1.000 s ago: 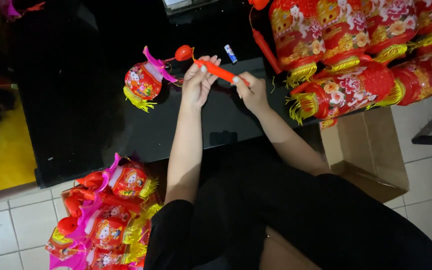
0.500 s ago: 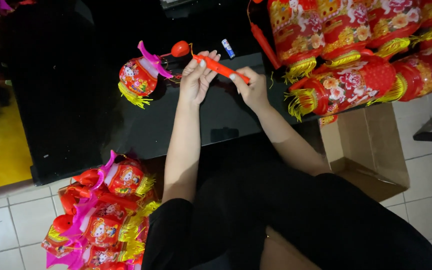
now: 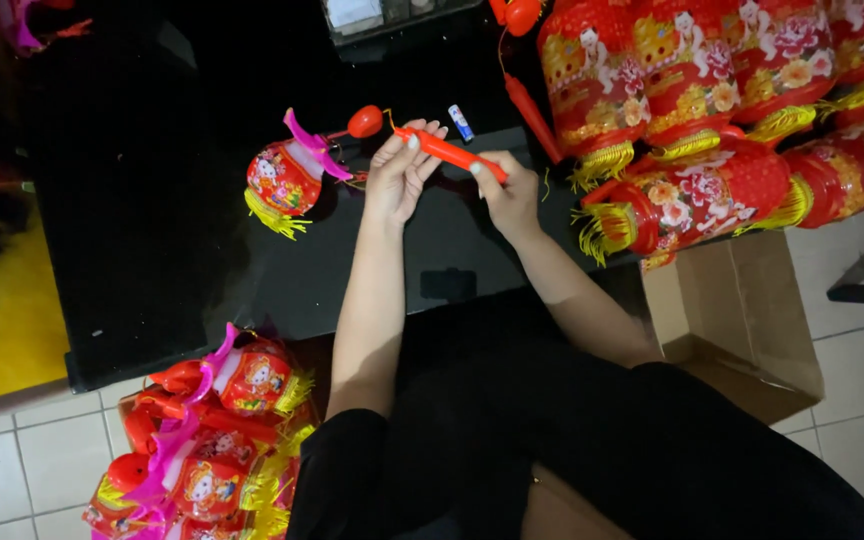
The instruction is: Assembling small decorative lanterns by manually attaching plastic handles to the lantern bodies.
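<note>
Both my hands hold a thin red stick handle [image 3: 449,153] over a black table [image 3: 152,250]. My left hand [image 3: 402,175] pinches its far end with the fingertips. My right hand [image 3: 508,195] grips its near end. A thin wire runs from the stick past a small red ball [image 3: 365,121] to a little red lantern [image 3: 285,178] with a pink ribbon and yellow fringe, which lies on the table left of my hands. A small blue and white battery [image 3: 461,122] lies just beyond the stick.
Large red lanterns with yellow tassels [image 3: 692,120] are stacked at the right, above an open cardboard box [image 3: 742,320]. A pile of small red lanterns [image 3: 212,430] sits on the tiled floor at lower left. A grey tray [image 3: 372,18] stands at the table's far edge.
My hands keep hold of the stick and have barely shifted. The small lantern has slid slightly left on the table.
</note>
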